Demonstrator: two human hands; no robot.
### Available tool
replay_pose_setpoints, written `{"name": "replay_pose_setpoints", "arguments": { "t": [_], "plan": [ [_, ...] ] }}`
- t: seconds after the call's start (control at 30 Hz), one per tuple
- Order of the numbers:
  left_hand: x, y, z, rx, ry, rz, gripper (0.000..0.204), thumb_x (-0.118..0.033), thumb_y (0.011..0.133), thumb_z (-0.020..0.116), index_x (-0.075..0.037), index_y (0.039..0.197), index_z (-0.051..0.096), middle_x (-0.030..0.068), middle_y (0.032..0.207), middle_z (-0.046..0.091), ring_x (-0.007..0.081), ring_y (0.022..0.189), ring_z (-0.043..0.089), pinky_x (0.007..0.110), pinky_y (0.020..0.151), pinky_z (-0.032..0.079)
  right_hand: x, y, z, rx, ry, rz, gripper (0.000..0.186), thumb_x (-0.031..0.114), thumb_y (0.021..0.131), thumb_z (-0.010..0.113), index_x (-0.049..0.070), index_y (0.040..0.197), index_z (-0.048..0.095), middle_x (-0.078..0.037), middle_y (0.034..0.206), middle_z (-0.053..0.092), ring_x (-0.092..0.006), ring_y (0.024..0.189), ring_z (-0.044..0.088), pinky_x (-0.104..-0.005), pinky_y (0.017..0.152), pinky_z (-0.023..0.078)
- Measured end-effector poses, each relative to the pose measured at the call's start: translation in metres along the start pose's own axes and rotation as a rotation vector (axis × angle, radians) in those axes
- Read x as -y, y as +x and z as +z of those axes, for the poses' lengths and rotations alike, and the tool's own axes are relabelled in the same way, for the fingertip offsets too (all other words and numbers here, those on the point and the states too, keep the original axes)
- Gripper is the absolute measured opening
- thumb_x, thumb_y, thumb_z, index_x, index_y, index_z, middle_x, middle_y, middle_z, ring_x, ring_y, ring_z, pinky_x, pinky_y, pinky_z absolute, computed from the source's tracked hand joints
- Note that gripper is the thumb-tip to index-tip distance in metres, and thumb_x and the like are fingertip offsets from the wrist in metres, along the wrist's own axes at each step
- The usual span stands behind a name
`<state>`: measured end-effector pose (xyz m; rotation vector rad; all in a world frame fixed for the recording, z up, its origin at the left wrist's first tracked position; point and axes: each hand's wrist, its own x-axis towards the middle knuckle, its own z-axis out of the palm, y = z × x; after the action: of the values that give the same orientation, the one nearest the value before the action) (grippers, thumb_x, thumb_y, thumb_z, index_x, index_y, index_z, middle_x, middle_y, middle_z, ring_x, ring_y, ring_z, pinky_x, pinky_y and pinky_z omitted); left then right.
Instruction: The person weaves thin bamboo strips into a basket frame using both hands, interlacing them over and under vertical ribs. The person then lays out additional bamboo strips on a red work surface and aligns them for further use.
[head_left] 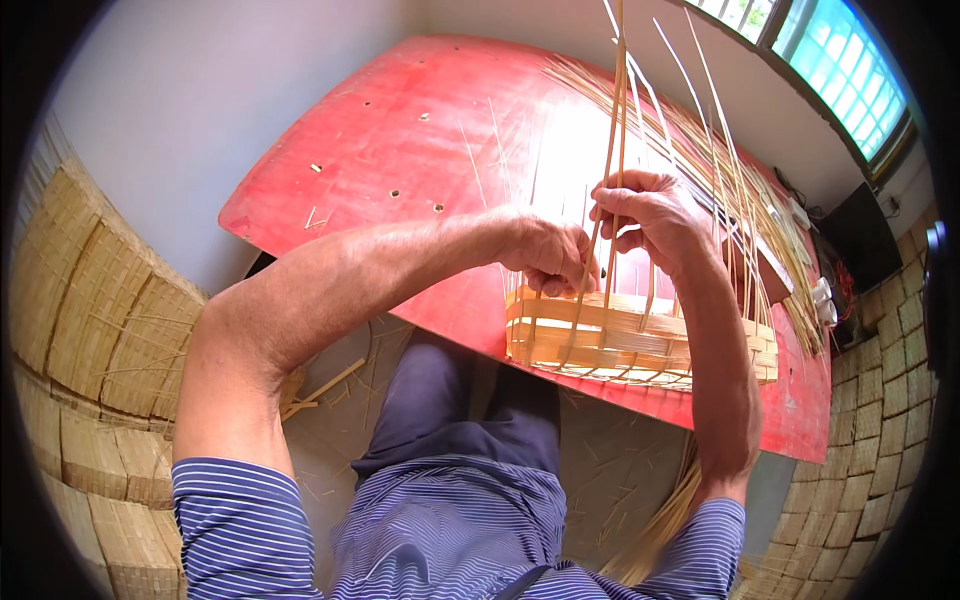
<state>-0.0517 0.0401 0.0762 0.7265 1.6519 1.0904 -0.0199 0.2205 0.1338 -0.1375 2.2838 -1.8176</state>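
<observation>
A partly woven bamboo basket (pixel 540 330) sits at the near edge of the red board, long upright strips rising from its woven lower band. My left hand (pixel 558 258) is closed at the basket's top edge, fingertips curled around the base of upright strips; exactly what they pinch is hard to make out. Higher and to the right, my right hand (pixel 640 215) has its thumb and fingers closed on an upright bamboo strip (pixel 619 120). My right forearm passes in front of the basket's right part.
The red board (pixel 330 150) has small holes and loose splints. A bundle of long strips (pixel 800 290) lies along its right side, beside a dark panel (pixel 860 235) and cables. Stacked woven pieces (pixel 85 300) stand at left and right (pixel 870 400). Scraps litter the floor (pixel 610 450); a window is upper right.
</observation>
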Motion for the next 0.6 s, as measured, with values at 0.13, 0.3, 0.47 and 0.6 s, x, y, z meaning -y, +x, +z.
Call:
{"name": "replay_pose_setpoints", "arguments": {
  "t": [0.13, 0.3, 0.47, 0.6],
  "plan": [
    [0.002, 0.002, 0.004, -0.012, 0.038, -0.012, 0.024, -0.031, 0.091, 0.071, -0.009, 0.088, 0.063, -0.0011, 0.064, 0.053, 0.0095, 0.055, 0.052, 0.027, 0.052, 0.042, -0.004, -0.013, -0.003, 0.000, 0.085, -0.113, 0.018, 0.017, 0.090, 0.072, 0.000, 0.096, 0.071, -0.009, 0.081, 0.070, -0.0147, 0.069, 0.068, -0.0272, 0.057, 0.057],
    [0.005, -0.004, 0.011, -0.043, 0.007, 0.077, 0.027, -0.035, 0.092, 0.069, -0.009, 0.088, 0.063, 0.0001, 0.070, 0.057, 0.0109, 0.062, 0.056, 0.028, 0.058, 0.047, -0.013, -0.028, 0.000, -0.070, 0.113, -0.252, 0.016, 0.010, 0.093, 0.069, -0.005, 0.099, 0.072, -0.012, 0.083, 0.071, -0.0161, 0.072, 0.070, -0.0296, 0.060, 0.062],
    [0.014, -0.018, 0.026, -0.308, -0.175, 0.181, 0.025, -0.029, 0.097, 0.061, -0.005, 0.090, 0.063, 0.0044, 0.082, 0.066, 0.0120, 0.071, 0.063, 0.027, 0.064, 0.052, -0.026, -0.036, 0.002, -0.145, 0.158, -0.413, 0.011, 0.005, 0.093, 0.067, -0.004, 0.096, 0.074, -0.009, 0.076, 0.070, -0.0117, 0.068, 0.067, -0.0263, 0.056, 0.060],
    [0.003, -0.034, 0.048, -0.489, -0.154, 0.163, 0.025, -0.027, 0.101, 0.056, -0.002, 0.098, 0.060, 0.0052, 0.086, 0.067, 0.0112, 0.074, 0.066, 0.026, 0.068, 0.054, -0.030, -0.040, 0.005, -0.188, 0.106, -0.469, 0.008, 0.002, 0.092, 0.067, -0.003, 0.092, 0.073, -0.006, 0.074, 0.068, -0.0092, 0.067, 0.065, -0.0247, 0.055, 0.059]
  ]
}}
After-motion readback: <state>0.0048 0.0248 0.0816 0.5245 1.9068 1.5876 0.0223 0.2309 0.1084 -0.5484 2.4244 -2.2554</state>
